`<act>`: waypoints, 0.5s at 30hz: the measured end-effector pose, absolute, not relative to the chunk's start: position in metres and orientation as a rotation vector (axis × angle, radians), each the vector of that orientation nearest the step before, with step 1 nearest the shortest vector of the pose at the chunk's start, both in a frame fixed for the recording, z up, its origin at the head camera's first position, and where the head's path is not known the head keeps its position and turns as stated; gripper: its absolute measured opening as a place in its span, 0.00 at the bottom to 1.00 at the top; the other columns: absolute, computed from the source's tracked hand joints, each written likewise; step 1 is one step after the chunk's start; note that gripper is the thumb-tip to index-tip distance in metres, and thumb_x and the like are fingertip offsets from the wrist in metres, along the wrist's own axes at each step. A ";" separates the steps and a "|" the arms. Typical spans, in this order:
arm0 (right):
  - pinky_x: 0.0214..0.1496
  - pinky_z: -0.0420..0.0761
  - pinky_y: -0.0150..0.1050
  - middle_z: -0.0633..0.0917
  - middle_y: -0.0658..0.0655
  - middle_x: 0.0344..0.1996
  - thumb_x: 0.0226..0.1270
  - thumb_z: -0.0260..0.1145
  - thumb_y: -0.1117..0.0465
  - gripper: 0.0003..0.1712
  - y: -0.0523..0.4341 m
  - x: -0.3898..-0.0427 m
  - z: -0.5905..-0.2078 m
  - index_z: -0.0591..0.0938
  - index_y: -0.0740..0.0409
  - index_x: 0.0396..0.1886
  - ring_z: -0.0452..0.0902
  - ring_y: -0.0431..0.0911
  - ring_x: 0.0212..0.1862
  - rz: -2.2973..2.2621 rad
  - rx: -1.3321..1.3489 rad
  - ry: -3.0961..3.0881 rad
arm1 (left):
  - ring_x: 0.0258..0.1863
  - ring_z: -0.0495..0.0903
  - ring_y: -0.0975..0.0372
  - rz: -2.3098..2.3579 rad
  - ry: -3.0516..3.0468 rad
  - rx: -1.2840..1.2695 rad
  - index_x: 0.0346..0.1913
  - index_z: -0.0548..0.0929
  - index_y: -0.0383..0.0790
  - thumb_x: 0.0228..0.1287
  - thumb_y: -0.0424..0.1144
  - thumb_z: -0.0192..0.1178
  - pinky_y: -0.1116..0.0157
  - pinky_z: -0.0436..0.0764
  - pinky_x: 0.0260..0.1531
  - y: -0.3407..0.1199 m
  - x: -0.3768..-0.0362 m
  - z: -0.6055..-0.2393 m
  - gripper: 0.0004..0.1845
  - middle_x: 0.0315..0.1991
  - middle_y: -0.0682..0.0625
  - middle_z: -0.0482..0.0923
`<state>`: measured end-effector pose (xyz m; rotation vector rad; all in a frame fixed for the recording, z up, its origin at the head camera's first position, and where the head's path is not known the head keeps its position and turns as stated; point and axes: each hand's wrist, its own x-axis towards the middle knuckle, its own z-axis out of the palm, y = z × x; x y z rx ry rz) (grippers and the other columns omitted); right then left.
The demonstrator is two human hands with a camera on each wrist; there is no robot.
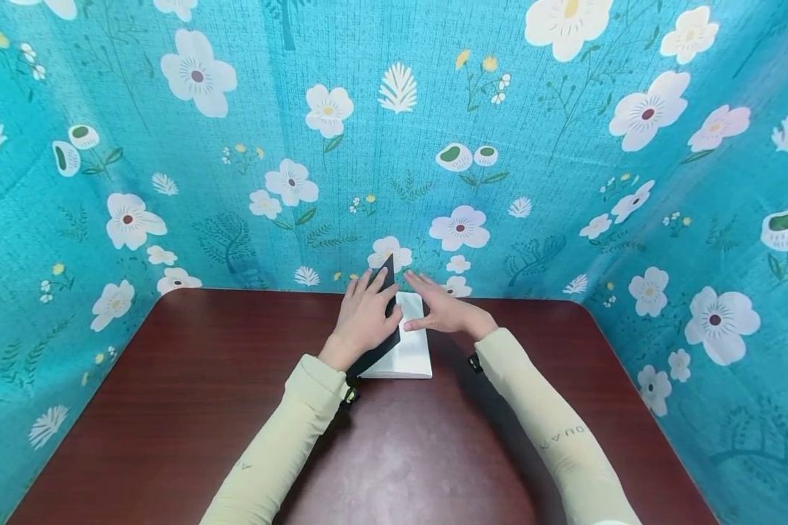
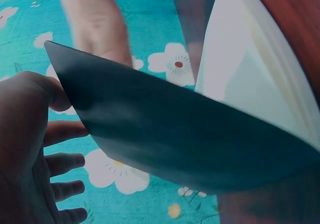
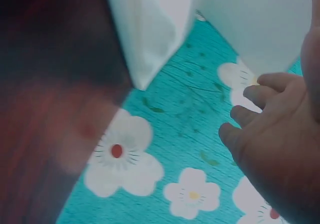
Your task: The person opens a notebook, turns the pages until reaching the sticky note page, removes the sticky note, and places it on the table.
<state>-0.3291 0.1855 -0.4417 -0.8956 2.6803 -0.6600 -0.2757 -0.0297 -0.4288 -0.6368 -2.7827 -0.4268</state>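
A notebook point(image 1: 412, 348) with white pages lies at the table's far edge, its dark cover point(image 2: 150, 124) lifted and slanting over the pages. My left hand point(image 1: 364, 317) pinches the cover's free edge with thumb and index finger point(image 2: 65, 132); the other fingers are spread apart below. My right hand point(image 1: 449, 310) hovers just right of the pages, its fingers extended and holding nothing. In the right wrist view, the right fingers point(image 3: 242, 116) stand near the pale inner side of the lifted cover or a page point(image 3: 250, 28). Whether they touch it, I cannot tell.
The dark red table point(image 1: 236, 408) spreads around the notebook. Behind and at both sides hangs a blue flowered cloth point(image 1: 368, 146). A dark wrist strap point(image 1: 351, 394) shows under the left cuff, another dark piece point(image 1: 475, 362) under the right.
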 end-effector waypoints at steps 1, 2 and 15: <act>0.78 0.46 0.67 0.45 0.61 0.83 0.64 0.72 0.39 0.64 0.186 -0.328 -0.446 0.44 0.60 0.84 0.33 0.62 0.82 -0.639 -0.878 2.688 | 0.78 0.57 0.43 -0.422 -2.784 -0.632 0.70 0.78 0.48 0.76 0.51 0.49 0.40 0.58 0.74 -0.032 -0.275 -0.428 0.25 0.78 0.43 0.61; 0.78 0.47 0.67 0.45 0.61 0.83 0.64 0.72 0.39 0.64 0.186 -0.327 -0.451 0.43 0.61 0.83 0.34 0.63 0.82 -0.609 -0.866 2.702 | 0.78 0.57 0.43 -0.424 -2.785 -0.629 0.70 0.78 0.48 0.76 0.51 0.49 0.40 0.58 0.74 -0.035 -0.275 -0.427 0.25 0.78 0.43 0.61; 0.80 0.44 0.63 0.48 0.65 0.82 0.64 0.68 0.33 0.66 0.198 -0.319 -0.505 0.44 0.66 0.82 0.35 0.64 0.82 -0.357 -0.802 2.673 | 0.80 0.51 0.43 -0.591 -2.816 -0.668 0.73 0.74 0.46 0.79 0.50 0.49 0.40 0.53 0.76 -0.072 -0.270 -0.413 0.25 0.80 0.41 0.56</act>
